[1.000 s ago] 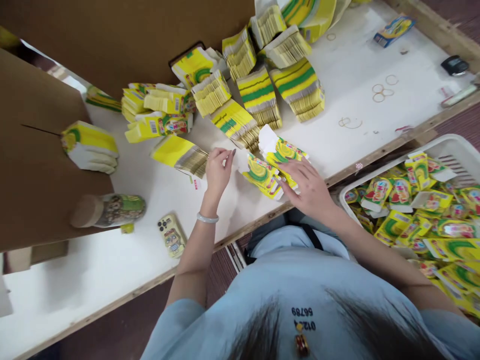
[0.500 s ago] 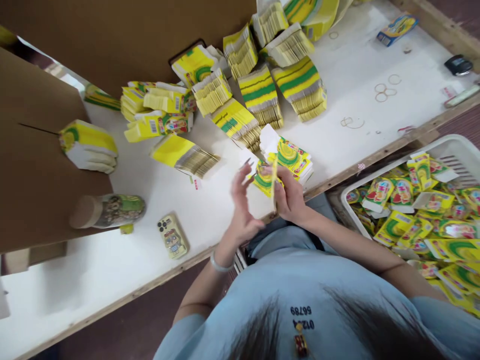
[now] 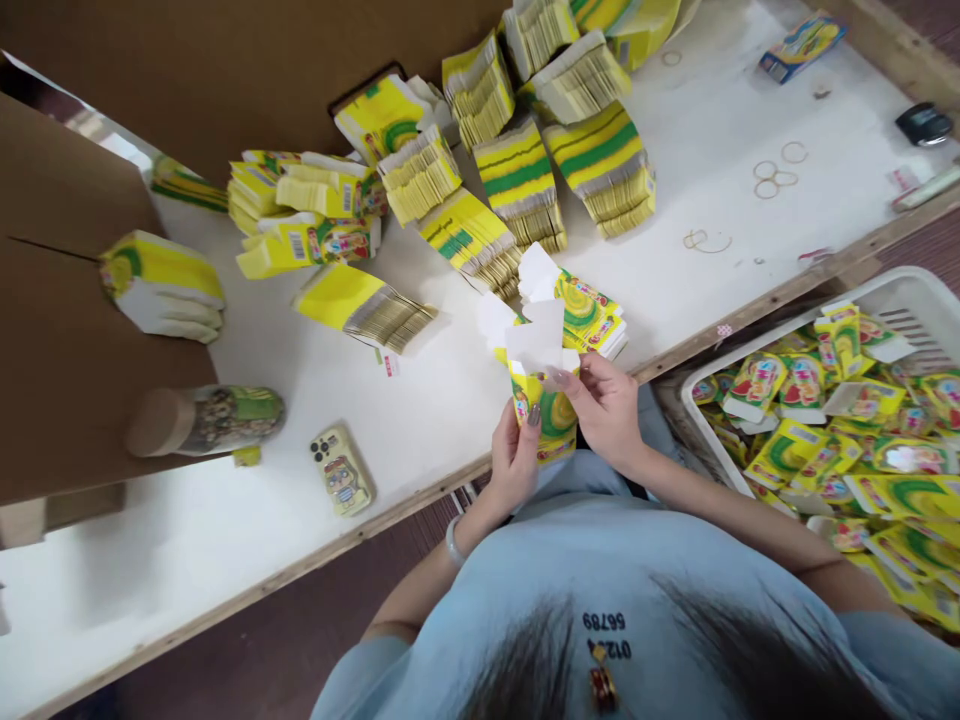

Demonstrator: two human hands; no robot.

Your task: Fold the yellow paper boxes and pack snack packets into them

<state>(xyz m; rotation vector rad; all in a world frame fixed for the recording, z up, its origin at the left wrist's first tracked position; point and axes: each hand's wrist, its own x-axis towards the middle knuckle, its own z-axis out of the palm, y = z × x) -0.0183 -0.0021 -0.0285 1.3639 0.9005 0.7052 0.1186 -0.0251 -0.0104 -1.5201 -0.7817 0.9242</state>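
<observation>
A yellow and green printed carton [image 3: 556,425] is between my two hands near the table's front edge, its white end flaps standing up. My left hand [image 3: 516,455] grips its left side, thumb on the printed face. My right hand [image 3: 609,405] pinches the upper right edge by a white flap. Just beyond it lies a small pile of similar flat cartons [image 3: 589,310] with white flaps. A fanned stack of folded cartons [image 3: 469,240] sits farther back.
More carton stacks [image 3: 517,175] fill the back of the white table [image 3: 420,420]. A phone [image 3: 342,470] and a lidded jar [image 3: 236,415] are at left. Rubber bands [image 3: 772,180] lie at right. A white basket [image 3: 701,380] of cartons stands beyond the table edge.
My left hand, spread and apart from the carton before, now grips its left side. The carton has turned from edge-on to face-up, with its flaps showing.
</observation>
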